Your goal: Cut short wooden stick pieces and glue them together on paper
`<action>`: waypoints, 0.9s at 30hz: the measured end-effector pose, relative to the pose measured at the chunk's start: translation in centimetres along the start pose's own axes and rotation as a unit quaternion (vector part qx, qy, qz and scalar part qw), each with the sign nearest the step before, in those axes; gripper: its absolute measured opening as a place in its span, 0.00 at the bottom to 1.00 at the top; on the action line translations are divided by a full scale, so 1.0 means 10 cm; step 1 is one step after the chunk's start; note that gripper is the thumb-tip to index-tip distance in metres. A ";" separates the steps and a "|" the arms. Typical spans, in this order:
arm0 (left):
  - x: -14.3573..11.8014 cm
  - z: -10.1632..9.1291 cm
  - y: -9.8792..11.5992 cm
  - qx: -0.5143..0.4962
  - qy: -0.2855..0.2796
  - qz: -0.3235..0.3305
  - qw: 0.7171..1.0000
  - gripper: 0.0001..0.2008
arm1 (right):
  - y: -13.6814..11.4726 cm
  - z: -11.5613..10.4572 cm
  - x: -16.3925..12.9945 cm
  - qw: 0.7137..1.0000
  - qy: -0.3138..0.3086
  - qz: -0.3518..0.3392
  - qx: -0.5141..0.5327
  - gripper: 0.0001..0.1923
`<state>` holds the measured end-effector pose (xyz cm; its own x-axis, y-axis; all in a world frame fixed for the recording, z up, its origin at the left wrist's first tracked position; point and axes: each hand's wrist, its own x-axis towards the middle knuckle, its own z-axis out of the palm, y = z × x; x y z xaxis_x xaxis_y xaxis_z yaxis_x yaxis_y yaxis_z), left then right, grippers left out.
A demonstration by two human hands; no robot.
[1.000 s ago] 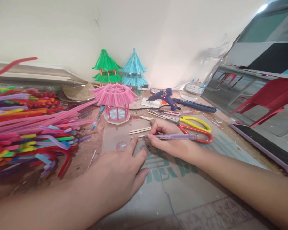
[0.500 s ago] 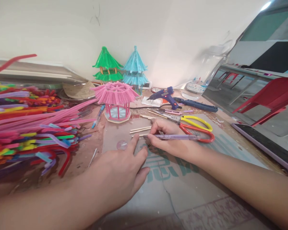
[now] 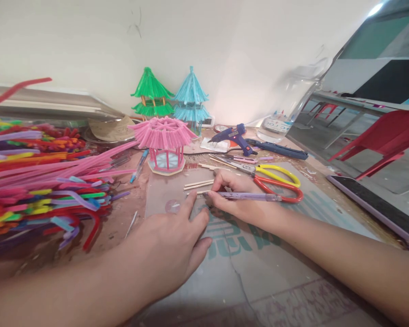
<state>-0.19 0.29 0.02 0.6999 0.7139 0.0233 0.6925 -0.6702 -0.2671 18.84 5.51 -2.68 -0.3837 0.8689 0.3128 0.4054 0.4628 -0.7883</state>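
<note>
Left hand (image 3: pixel 170 247): it lies palm down on the table (image 3: pixel 279 290), forearm entering from the lower left. The fingers are spread and nearly straight, the fingertips pressing on the mat; it grips nothing. The forefinger points toward a thin wooden stick (image 3: pixel 195 193) lying just ahead of it.

Right hand (image 3: pixel 236 195): the forearm enters from the lower right and runs diagonally to the centre of the table. The fingers are curled and closed around a pale purple pen (image 3: pixel 248 196), held low and nearly flat, its tip pointing left at the end of the stick. The back end of the pen projects to the right, across the red handle of the scissors (image 3: pixel 279 181).

2 more sticks (image 3: pixel 198 184) lie side by side just beyond the pen tip.

Surroundings: a pink model pavilion (image 3: pixel 165 145) stands behind the sticks, with a green one (image 3: pixel 152 97) and a blue one (image 3: pixel 191 102) against the wall. A blue glue gun (image 3: pixel 233 136) lies to the right of them. A heap of coloured pipe cleaners (image 3: pixel 37 181) fills the left of the table. A phone (image 3: pixel 378 206) lies at the right edge.
</note>
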 end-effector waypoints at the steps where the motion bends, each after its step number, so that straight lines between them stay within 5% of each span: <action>1: 0.00 0.00 0.00 0.003 -0.001 0.002 1.000 0.21 | 0.00 0.00 0.00 1.000 0.000 0.001 0.000 0.07; 27: -0.01 0.02 -0.01 -0.003 0.008 0.005 1.000 0.21 | 0.02 0.01 -0.02 1.000 0.007 0.010 0.013 0.07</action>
<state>-0.39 0.29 -0.15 0.7097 0.7036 0.0351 0.6860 -0.6789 -0.2619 18.89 5.41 -2.92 -0.3638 0.8805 0.3041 0.3919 0.4408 -0.8075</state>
